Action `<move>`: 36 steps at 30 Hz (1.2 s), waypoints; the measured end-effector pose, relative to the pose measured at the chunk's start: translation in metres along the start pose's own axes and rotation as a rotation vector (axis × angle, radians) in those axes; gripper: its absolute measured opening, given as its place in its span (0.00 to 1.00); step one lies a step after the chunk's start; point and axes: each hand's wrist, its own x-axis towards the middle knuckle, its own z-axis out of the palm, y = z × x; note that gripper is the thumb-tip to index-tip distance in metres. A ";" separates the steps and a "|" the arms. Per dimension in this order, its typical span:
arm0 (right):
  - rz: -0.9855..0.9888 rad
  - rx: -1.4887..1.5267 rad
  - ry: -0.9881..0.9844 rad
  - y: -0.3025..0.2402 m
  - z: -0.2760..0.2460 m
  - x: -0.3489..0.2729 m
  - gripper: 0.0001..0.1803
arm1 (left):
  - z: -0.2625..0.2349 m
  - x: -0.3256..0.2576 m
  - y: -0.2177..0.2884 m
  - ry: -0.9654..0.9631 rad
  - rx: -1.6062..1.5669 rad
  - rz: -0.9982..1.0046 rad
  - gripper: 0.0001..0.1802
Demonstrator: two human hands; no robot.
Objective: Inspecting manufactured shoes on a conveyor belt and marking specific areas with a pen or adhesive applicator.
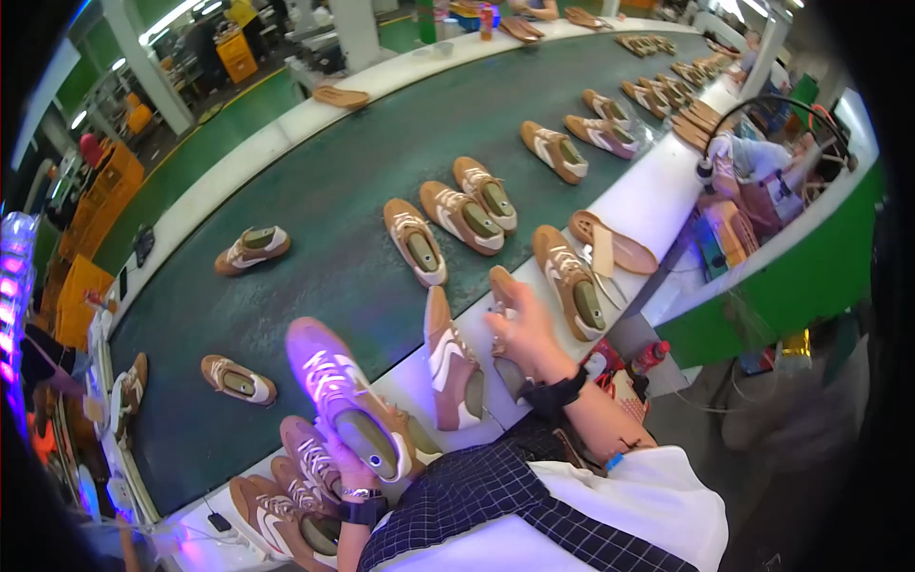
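Lifted above the near edge of the green conveyor belt is a tan and white sneaker (324, 377), tinted purple by the light. My left hand (351, 465) is closed around its underside near the heel, most of the fingers hidden behind it. To its right, my right hand (529, 329) has its fingers curled around another sneaker (512, 375), largely covered by the hand. Beside that one a tan and white sneaker (450, 367) rests on the white ledge. Farther right, a laced sneaker (569, 281) sits next to a loose tan sole (620, 246).
Several sneakers (415, 238) are spread along the green belt (315, 248). More sneakers (276, 515) crowd the ledge at lower left. Beyond the ledge at right, a person (753, 157) sits near a black hose. A red bottle (651, 356) stands below the ledge.
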 end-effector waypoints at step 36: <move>0.599 1.600 -1.308 -0.047 0.109 -0.018 0.28 | -0.014 -0.040 0.030 0.101 0.251 0.294 0.36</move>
